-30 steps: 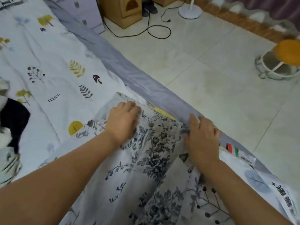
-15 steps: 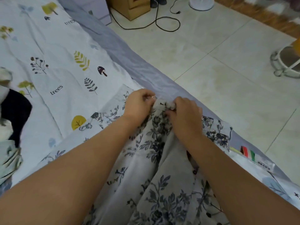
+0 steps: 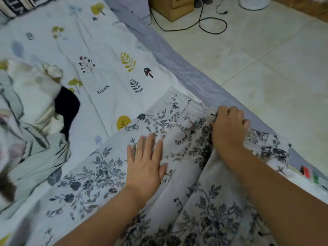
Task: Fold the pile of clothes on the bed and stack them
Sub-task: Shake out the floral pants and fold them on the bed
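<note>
Pinching the top edge of the floral garment (image 3: pixel 186 139), the right hand (image 3: pixel 229 128) has its fingers curled around a gathered bit of cloth near the bed edge. The left hand (image 3: pixel 144 162) lies flat on the same garment, fingers straight and spread, pressing the fabric down. The garment is white with dark blue-grey flowers and is spread over the bed sheet (image 3: pixel 99 68), which has leaves, a mushroom and the word "trees" printed on it. At the left lies a crumpled pile of clothes (image 3: pixel 32 121), pale green and cream with something black, perhaps another garment, but it is blurred. Beyond the bed is the tiled floor (image 3: pixel 266 59) with a black cable (image 3: pixel 211 23).
</note>
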Tool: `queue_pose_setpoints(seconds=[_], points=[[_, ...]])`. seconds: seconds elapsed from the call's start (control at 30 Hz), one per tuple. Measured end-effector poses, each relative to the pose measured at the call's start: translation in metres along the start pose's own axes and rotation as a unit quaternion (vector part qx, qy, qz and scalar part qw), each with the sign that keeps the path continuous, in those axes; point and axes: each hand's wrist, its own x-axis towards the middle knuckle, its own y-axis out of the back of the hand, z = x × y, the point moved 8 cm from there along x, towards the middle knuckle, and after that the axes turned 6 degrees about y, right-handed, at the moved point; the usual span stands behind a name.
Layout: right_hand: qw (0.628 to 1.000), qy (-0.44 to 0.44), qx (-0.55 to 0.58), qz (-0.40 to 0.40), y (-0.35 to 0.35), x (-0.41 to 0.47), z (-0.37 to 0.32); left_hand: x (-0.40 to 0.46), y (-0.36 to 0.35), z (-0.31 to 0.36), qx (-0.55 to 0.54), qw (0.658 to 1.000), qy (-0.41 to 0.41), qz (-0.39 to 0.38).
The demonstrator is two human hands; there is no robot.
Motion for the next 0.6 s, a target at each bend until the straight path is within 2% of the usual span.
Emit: queue_pose_setpoints(seconds=[0.03,0.1,0.17,0.23,0.33,0.43,0.5,0.6], points=[[0.999,0.026,0.017,0.014,0.003,-0.011,-0.015,-0.004,-0.013,-0.018,0.006,0.999,0.028,-0.037],[0.99,0.133,0.048,0.017,0.003,-0.039,-0.056,-0.014,-0.035,-0.044,0.02,0.993,0.049,-0.108],[0.968,0.235,0.03,-0.083,-0.017,-0.072,-0.09,-0.022,-0.04,-0.052,0.018,0.989,0.027,-0.144],[0.944,0.258,-0.019,-0.206,-0.045,-0.1,-0.096,-0.028,-0.03,-0.055,-0.013,0.988,0.015,-0.156],[0.937,0.22,-0.063,-0.264,-0.049,-0.112,-0.094,-0.044,0.0,-0.062,-0.061,0.992,0.007,-0.108],[0.942,0.206,-0.082,-0.253,-0.026,-0.12,-0.12,-0.078,0.032,-0.086,-0.084,0.995,0.021,-0.042],[0.94,0.249,-0.073,-0.22,-0.01,-0.135,-0.151,-0.108,0.044,-0.112,-0.085,0.995,0.049,-0.02],[0.92,0.337,-0.03,-0.2,0.005,-0.174,-0.206,-0.157,0.047,-0.172,-0.059,0.988,0.14,0.006]])
